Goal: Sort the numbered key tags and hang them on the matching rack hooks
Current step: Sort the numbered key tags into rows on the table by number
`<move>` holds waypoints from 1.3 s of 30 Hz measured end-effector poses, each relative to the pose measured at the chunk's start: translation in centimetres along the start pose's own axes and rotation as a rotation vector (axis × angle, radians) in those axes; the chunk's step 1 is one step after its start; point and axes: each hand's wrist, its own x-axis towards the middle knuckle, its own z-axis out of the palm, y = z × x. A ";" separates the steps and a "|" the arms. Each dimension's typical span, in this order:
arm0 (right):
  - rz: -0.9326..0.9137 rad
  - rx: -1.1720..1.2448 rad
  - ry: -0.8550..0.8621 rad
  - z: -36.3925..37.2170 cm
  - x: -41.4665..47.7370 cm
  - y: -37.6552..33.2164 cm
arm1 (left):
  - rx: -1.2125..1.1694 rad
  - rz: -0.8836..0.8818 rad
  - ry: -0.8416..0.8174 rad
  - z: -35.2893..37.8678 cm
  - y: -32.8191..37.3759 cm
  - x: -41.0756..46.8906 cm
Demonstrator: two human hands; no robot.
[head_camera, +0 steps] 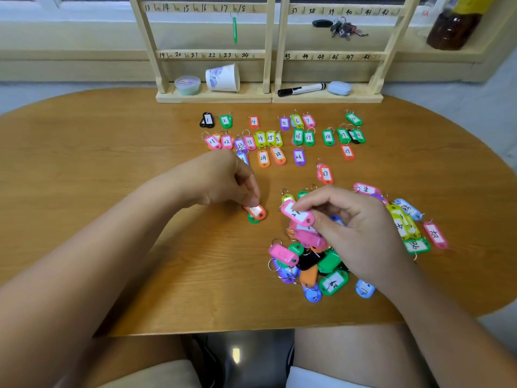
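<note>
My right hand pinches a pink key tag just above the unsorted pile. My left hand pinches an orange tag lying on the table. I should turn each label up, read its number, then lay it in order among the sorted rows near the rack.

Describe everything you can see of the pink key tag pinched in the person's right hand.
The pink key tag is a rounded plastic oblong with a white paper label bearing dark handwriting, too blurred to read. A small hole shows at its lower right end. It slants down to the right, label up, pinched by the fingers of the right hand, over the heap of unsorted tags.
</note>
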 end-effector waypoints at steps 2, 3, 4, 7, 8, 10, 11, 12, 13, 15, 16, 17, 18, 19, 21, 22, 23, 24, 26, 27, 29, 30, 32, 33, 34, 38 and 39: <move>0.056 0.045 -0.008 -0.1 0.0 -0.4 | 0.021 0.010 0.007 0.2 0.0 0.0; 0.070 0.056 -0.006 -0.1 -0.1 -0.5 | 0.020 0.018 0.023 0.3 0.0 0.0; 0.083 0.069 0.006 -0.1 -0.1 -0.6 | 0.001 0.032 0.052 0.3 0.0 0.0; 0.120 0.175 0.069 -0.2 0.0 -0.8 | -0.082 0.101 0.208 0.6 0.1 -0.8; 0.126 0.195 0.079 -0.3 0.1 -0.8 | -0.091 0.135 0.242 0.7 0.2 -1.3; 0.126 0.204 0.088 -0.4 0.1 -0.9 | -0.105 0.203 0.207 1.2 0.5 -2.3; 0.128 0.213 0.099 -0.5 0.2 -0.8 | -0.111 0.232 0.153 1.7 0.6 -2.7; 0.134 0.226 0.115 -0.7 0.3 -0.7 | -0.105 0.262 0.097 2.1 0.6 -3.1; 0.141 0.235 0.136 -0.8 0.4 -0.6 | -0.083 0.293 0.046 2.6 0.7 -3.4; 0.148 0.247 0.170 -1.0 0.7 -0.4 | -0.036 0.343 -0.028 3.5 0.8 -3.6; 0.151 0.253 0.183 -1.1 0.8 -0.3 | -0.021 0.356 -0.052 3.8 1.0 -3.6; 0.156 0.257 0.195 -1.2 0.9 -0.3 | -0.010 0.360 -0.069 4.0 1.1 -3.6; 0.162 0.258 0.204 -1.3 1.0 -0.3 | 0.000 0.361 -0.081 4.1 1.3 -3.6; 0.171 0.260 0.212 -1.4 1.2 -0.2 | 0.010 0.366 -0.092 4.2 1.4 -3.5; 0.197 0.259 0.226 -1.7 1.5 0.0 | 0.023 0.374 -0.106 4.4 1.5 -3.3; 0.211 0.256 0.233 -1.8 1.7 0.1 | 0.022 0.372 -0.110 4.5 1.5 -3.3; 0.225 0.256 0.239 -2.0 2.0 0.2 | 0.021 0.369 -0.114 4.5 1.5 -3.2; 0.237 0.257 0.243 -2.2 2.2 0.3 | 0.025 0.367 -0.116 4.6 1.5 -3.2; 0.253 0.242 0.255 -2.4 2.7 0.6 | 0.040 0.374 -0.117 4.6 1.5 -3.2; 0.259 0.229 0.263 -2.6 3.0 0.8 | 0.039 0.378 -0.116 4.6 1.5 -3.2; 0.276 0.213 0.271 -3.0 3.5 1.1 | 0.024 0.376 -0.119 4.4 1.7 -3.3; 0.284 0.206 0.268 -3.2 3.8 1.3 | 0.023 0.374 -0.121 4.3 1.7 -3.4; 0.294 0.188 0.257 -3.5 4.3 1.5 | 0.035 0.377 -0.135 4.2 1.8 -3.4; 0.300 0.179 0.253 -3.7 4.6 1.7 | 0.037 0.381 -0.142 4.2 1.9 -3.4; 0.308 0.168 0.251 -3.8 4.9 1.8 | 0.036 0.384 -0.147 4.2 1.9 -3.3; 0.347 0.124 0.268 -4.6 6.9 2.4 | 0.020 0.388 -0.161 4.3 2.0 -3.1; 0.358 0.107 0.272 -4.8 7.6 2.6 | 0.008 0.385 -0.167 4.3 2.0 -3.0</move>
